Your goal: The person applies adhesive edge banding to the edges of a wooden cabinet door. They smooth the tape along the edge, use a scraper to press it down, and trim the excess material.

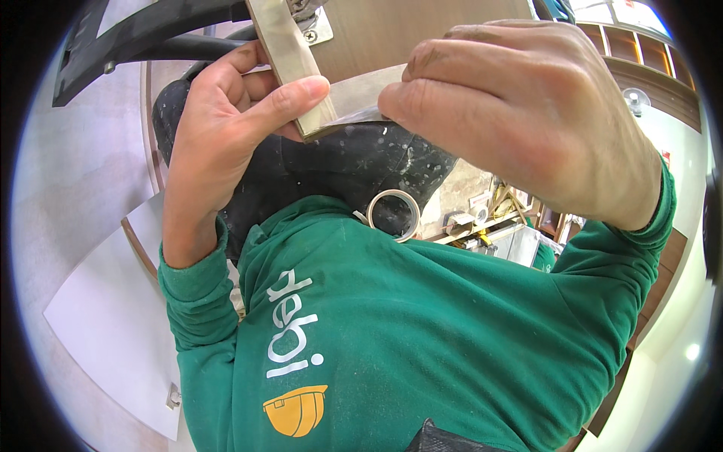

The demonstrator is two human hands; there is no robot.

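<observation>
My left hand [226, 128] grips the end of a narrow wooden piece [286, 53], thumb across a pale tape-like strip along its face. My right hand [512, 113] has its fingers curled, pinched on a thin pale strip [354, 117] that runs from the wood's lower corner; the fingertips are partly hidden. Behind both hands is a light wood-toned panel [369, 30] with a small metal fitting [317, 34] on it. A roll of beige tape [410, 207] rests on my dark, paint-spotted trousers, just above my green sweatshirt.
A black metal frame [98, 53] rises at upper left. A white panel [105, 316] lies at lower left. Wood offcuts and tools [489, 222] lie in a pile behind my right arm. Wooden shelving [644, 53] is at upper right.
</observation>
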